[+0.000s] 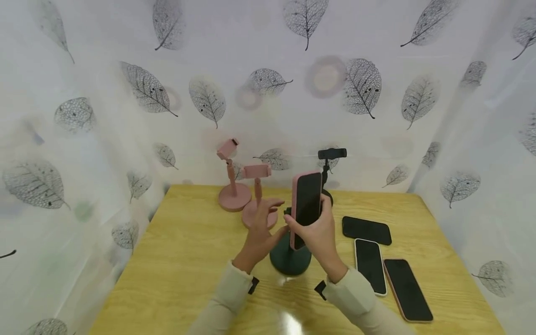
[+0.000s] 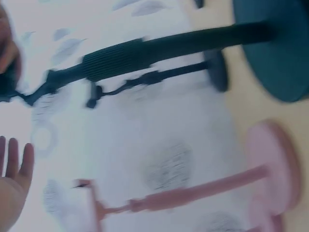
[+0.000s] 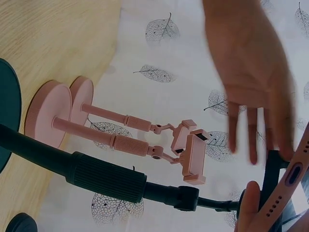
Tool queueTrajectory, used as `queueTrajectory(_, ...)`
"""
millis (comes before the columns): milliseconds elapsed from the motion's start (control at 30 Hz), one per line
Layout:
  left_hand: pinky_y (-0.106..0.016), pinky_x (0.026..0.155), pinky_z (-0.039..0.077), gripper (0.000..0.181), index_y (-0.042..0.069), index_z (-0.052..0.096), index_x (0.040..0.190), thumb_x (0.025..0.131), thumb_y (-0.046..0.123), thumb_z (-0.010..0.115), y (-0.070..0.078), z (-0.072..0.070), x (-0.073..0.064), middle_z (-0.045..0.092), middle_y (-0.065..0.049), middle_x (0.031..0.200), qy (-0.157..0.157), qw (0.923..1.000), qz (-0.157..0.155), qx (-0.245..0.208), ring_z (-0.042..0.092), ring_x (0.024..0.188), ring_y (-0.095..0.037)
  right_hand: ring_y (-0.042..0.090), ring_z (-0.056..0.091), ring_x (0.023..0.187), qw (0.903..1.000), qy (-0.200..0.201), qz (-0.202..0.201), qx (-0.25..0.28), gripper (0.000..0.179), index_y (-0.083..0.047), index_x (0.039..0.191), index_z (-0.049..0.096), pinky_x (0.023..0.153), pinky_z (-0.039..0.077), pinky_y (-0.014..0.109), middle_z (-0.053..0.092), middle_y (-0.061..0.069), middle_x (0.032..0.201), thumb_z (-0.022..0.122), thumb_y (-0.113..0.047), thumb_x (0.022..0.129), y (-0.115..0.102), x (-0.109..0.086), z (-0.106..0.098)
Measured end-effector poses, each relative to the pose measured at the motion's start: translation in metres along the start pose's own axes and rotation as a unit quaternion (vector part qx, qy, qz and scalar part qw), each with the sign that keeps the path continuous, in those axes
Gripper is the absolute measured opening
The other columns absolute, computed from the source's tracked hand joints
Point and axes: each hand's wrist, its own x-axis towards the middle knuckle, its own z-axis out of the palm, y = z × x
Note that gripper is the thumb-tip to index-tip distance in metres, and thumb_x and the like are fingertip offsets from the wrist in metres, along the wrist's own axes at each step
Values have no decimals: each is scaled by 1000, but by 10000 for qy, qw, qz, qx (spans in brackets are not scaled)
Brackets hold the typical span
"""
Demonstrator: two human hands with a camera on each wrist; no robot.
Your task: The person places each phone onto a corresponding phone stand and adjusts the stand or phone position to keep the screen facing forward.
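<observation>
My right hand (image 1: 320, 235) grips a phone in a pink case (image 1: 309, 204), held upright with its dark screen facing me. The phone is at the top of a dark green phone stand (image 1: 289, 260), whose clamp is mostly hidden behind it. In the right wrist view, the pink case edge (image 3: 285, 188) lies against the stand's dark holder (image 3: 273, 174). My left hand (image 1: 260, 230) is just left of the phone with fingers extended and thumb apart. Its thumb looks close to the holder; I cannot tell whether they touch.
Two pink phone stands (image 1: 234, 197) are behind my left hand, and a black stand (image 1: 332, 153) is behind the phone. To the right lie a black phone (image 1: 366, 230), a white-cased phone (image 1: 371, 267) and a pink-edged phone (image 1: 408, 291). A leaf-print curtain (image 1: 268, 116) surrounds the wooden table (image 1: 188, 260).
</observation>
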Motion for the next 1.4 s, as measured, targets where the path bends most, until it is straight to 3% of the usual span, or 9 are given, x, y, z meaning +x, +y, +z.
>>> queueTrajectory(67,-37,96,47,45,4,53,122,84,23,69,7,-6,6,55,-11,120,285,9966,593,489,53,111,-23,26,56,90,10000,18,-47,-3,72,-9,131,37,75,50,37,52,13,113,79,-20,74,0,1,0)
queueTrajectory(167,-31,90,49,36,4,63,110,80,18,75,16,-11,13,60,-9,110,398,9881,1043,1057,57,101,-19,26,55,92,10000,6,-48,-15,73,-9,132,37,77,49,37,52,13,115,80,-20,74,0,2,-1)
queueTrajectory(300,-27,82,52,29,3,70,99,73,10,80,26,-14,16,64,-7,99,376,9812,1103,1538,60,92,-17,25,54,92,10000,10,-35,-64,75,-7,132,37,77,50,37,52,13,115,81,-19,73,2,0,0)
queueTrajectory(400,-26,78,54,32,3,69,100,72,9,81,32,-15,17,65,-7,95,376,9777,1052,1781,62,87,-16,25,55,92,9998,67,-113,-152,78,-6,131,37,77,50,38,52,13,115,83,-19,70,4,-1,1)
queueTrajectory(600,-26,74,56,50,-1,56,114,70,-1,80,36,-16,19,66,-11,94,403,9838,914,1485,67,84,-18,24,55,92,9968,346,-354,-630,84,-7,129,38,77,50,40,53,11,113,87,-23,64,7,-3,2)
queueTrajectory(833,-29,72,56,62,-2,42,116,68,-5,80,37,-19,20,66,-12,87,366,9893,957,1039,69,81,-20,23,57,87,9923,482,-472,-1037,86,-8,129,38,73,49,40,54,10,109,88,-29,62,6,-3,1)
queueTrajectory(1067,-30,71,56,78,-7,33,122,63,-3,84,32,-24,26,67,-13,87,203,9833,1432,1104,68,77,-18,24,56,87,9940,410,-453,-908,84,-7,127,37,74,49,40,53,12,108,87,-27,63,5,-1,-1)
queueTrajectory(1233,-22,59,52,67,1,40,107,60,4,87,32,-29,32,69,-7,80,137,9754,1563,1549,69,71,-13,24,55,86,9941,347,-438,-926,84,-7,128,36,74,48,39,53,11,108,87,-27,63,5,2,-2)
queueTrajectory(1400,-19,56,48,65,2,41,105,60,8,88,33,-33,33,65,-5,81,-46,9721,1521,1784,65,68,-10,24,56,87,9956,321,-340,-811,85,-8,128,36,75,48,39,54,11,108,88,-25,63,6,3,-3)
